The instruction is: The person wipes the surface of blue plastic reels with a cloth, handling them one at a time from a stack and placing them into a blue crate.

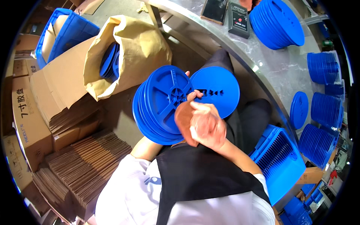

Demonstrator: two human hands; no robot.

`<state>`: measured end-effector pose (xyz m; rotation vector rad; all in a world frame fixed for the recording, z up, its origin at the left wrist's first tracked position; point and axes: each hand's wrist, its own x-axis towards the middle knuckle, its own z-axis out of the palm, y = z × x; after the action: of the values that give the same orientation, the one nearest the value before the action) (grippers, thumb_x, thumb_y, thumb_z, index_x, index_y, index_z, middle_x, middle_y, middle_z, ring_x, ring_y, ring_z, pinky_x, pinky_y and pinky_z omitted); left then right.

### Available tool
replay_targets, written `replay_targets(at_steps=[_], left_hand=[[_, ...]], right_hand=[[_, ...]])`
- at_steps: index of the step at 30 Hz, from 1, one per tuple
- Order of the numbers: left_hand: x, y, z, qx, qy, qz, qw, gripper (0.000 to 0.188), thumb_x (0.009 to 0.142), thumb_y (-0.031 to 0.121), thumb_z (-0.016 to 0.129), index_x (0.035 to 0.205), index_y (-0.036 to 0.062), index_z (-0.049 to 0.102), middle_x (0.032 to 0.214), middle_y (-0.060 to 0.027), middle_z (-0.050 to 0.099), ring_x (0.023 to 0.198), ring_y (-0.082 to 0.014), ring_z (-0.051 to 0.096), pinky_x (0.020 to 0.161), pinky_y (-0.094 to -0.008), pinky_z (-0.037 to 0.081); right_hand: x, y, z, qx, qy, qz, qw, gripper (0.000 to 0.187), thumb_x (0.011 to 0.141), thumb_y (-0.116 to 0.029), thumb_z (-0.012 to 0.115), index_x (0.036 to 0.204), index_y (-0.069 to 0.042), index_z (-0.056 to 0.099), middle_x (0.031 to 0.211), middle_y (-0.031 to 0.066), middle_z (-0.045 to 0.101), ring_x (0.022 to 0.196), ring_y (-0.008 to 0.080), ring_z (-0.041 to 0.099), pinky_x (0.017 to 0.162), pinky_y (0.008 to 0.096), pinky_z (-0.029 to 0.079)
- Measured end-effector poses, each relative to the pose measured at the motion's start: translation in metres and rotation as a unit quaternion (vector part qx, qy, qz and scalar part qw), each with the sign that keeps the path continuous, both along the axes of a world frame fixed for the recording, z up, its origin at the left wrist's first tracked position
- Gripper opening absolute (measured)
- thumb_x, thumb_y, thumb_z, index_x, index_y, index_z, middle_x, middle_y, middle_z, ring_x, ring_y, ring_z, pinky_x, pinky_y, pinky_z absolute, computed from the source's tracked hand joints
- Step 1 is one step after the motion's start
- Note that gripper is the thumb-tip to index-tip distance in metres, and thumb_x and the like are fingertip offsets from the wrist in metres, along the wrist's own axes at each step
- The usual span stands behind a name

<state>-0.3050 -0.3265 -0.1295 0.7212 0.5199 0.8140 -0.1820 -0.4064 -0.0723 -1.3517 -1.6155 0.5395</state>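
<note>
Black apron [210, 165] and white shirt [127, 191] are closest to the camera. Just past them is the stack of blue reels [168, 101], basically over the lap and a bit left of middle. Its spoked front face tips up toward the camera and slightly right, so the long axis runs from near left to far right, with the other rims showing along the left and near edges. Right beside it a blue disc [227, 86] lies face up with a row of dark slots; can't tell if they touch.

Right hand [208, 122] is motion-blurred, but its fingers look curled, pinching a reddish-brown piece [184, 123] by the stack's face. Left hand [187, 73] is mostly hidden behind the reels, only a bit of skin peeking out past the far right rim, so no clue how far it's spread. Right forearm [238, 155] angles in from the near right, left forearm [146, 148] goes behind the stack from the near left.

Desk [270, 62] is off to the right with more reels [275, 24]; yellow sack [142, 45] sits far left.
</note>
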Motion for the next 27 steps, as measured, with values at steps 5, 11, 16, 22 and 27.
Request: replay_targets(at_steps=[5,11,16,22,27], left_hand=[[-0.004,0.02,-0.066,-0.106,-0.214,0.02,0.971,0.065,0.097,0.017,0.057,0.151,0.0056,0.022,0.11,-0.013,0.059,0.106,-0.0203,0.057,0.096,-0.0318,0.045],[-0.001,0.036,-0.033,-0.064,-0.156,0.171,0.971,0.064,0.093,0.015,0.065,0.147,0.0055,0.032,0.103,-0.0094,0.064,0.099,-0.0169,0.06,0.094,-0.0302,0.045],[-0.019,-0.003,0.021,-0.021,0.101,0.036,0.994,0.054,0.094,0.018,0.063,0.14,0.0027,0.04,0.105,-0.0073,0.065,0.098,-0.0143,0.06,0.093,-0.0272,0.044],[-0.037,-0.008,0.03,0.051,0.212,-0.033,0.975,0.035,0.09,0.019,0.067,0.12,0.0022,0.061,0.113,-0.0102,0.066,0.108,-0.0182,0.061,0.089,-0.031,0.05],[-0.047,-0.022,0.042,-0.118,0.089,0.008,0.989,0.038,0.09,0.017,0.068,0.124,0.0023,0.058,0.118,-0.011,0.063,0.113,-0.0196,0.059,0.091,-0.0323,0.049]], right_hand=[[-0.033,0.083,0.036,0.123,0.048,0.122,0.984,0.035,0.071,-0.024,0.073,0.098,-0.005,0.061,0.109,0.0125,0.064,0.101,0.0308,0.06,0.084,0.0415,0.048],[0.018,0.055,-0.023,-0.048,-0.083,-0.068,0.993,0.038,0.068,-0.018,0.076,0.1,-0.002,0.063,0.093,0.0141,0.064,0.088,0.035,0.06,0.078,0.0421,0.048],[0.056,-0.012,-0.012,-0.052,-0.039,-0.092,0.994,0.048,0.063,-0.011,0.078,0.107,-0.002,0.063,0.102,0.0136,0.065,0.099,0.0338,0.061,0.088,0.0402,0.049],[0.086,0.025,-0.052,-0.108,-0.2,-0.26,0.938,0.049,0.063,-0.015,0.078,0.107,-0.001,0.061,0.106,0.0162,0.063,0.099,0.035,0.059,0.087,0.0428,0.047],[0.035,-0.017,-0.023,-0.054,-0.233,-0.022,0.971,0.058,0.055,-0.017,0.079,0.109,-0.009,0.06,0.127,0.0094,0.058,0.117,0.0301,0.054,0.096,0.0432,0.041]])
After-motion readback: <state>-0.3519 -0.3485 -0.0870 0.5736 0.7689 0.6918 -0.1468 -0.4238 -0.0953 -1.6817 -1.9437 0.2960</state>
